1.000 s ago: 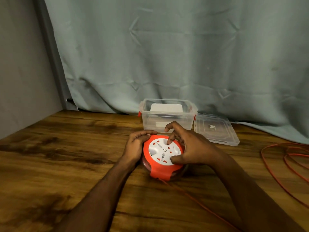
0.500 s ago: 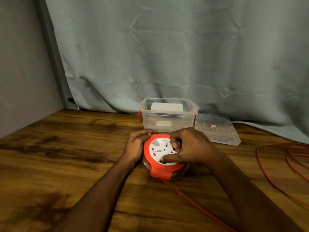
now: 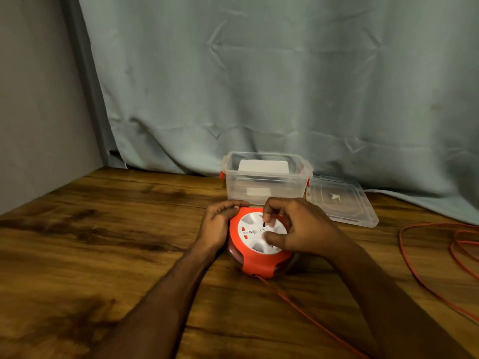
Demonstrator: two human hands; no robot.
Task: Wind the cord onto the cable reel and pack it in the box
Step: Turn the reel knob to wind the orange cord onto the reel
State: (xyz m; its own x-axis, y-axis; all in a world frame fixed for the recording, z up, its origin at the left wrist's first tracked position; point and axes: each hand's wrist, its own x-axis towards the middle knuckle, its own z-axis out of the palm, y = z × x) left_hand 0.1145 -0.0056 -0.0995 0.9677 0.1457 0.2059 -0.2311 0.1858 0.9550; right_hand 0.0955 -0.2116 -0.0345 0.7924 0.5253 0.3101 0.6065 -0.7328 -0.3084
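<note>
Right grip hiding reel face

I am not finding any text, brand, or number that I can read. I am seeing small red marks and a small round sign on the white face of the cable reel, but they are too small and blurred for me to make out. I am also seeing a pale label on the clear box, and nothing on it is showing as letters. On the flat lid a small white mark is showing in the middle, and I cannot tell what it is saying or showing.
</note>
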